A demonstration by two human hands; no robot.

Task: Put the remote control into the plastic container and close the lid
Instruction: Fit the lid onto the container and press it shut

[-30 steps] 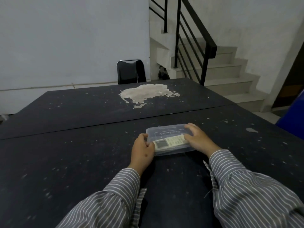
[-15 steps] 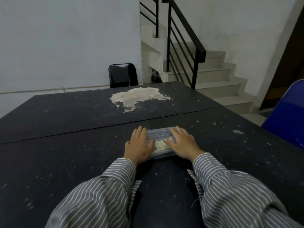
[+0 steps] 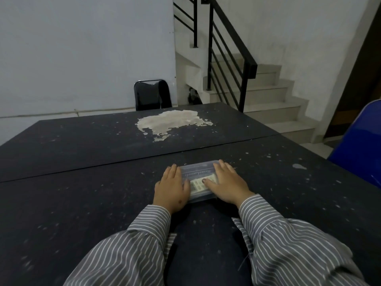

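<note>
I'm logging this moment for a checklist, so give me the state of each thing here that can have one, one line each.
plastic container: on the table, lid on top, both hands flat on it.
lid: down over the container; whether it is fully snapped cannot be told.
remote control: inside the container, lying flat, seen through the lid.
left hand: open, palm down on the lid's left end.
right hand: open, palm down on the right end.

Two hands, left hand (image 3: 171, 187) and right hand (image 3: 226, 182) (both flat, fingers spread); under them one plastic container (image 3: 198, 172), one remote control (image 3: 199, 184) inside; beyond, two chairs.
</note>
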